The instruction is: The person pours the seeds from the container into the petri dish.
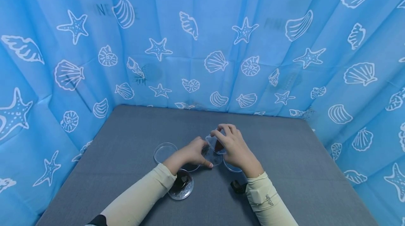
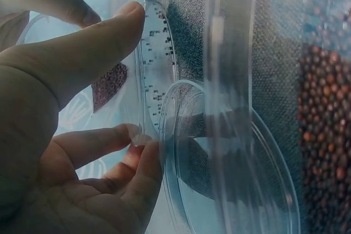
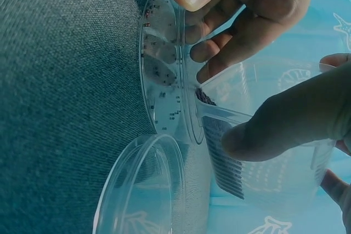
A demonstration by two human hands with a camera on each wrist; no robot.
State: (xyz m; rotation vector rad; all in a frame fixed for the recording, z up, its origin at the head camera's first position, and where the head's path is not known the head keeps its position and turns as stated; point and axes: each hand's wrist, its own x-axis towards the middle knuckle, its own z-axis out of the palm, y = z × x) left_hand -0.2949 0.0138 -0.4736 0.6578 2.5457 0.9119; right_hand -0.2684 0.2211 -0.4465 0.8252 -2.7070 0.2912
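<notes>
"What is the right hand point(image 1: 235, 148) doing?"

"Its grip is holding a clear box point(image 1: 212, 142), tilted, over a round dish point(image 1: 215, 161). Dark grains point(image 3: 222, 157) are lying inside the box, and others are dotting the dish."

"And the left hand point(image 1: 191, 152)?"

"Its grip is holding that dish, which is sitting at three o'clock from it on the grey bench point(image 1: 284, 169). A spare dish point(image 1: 165, 152) is lying at nine o'clock."
</notes>
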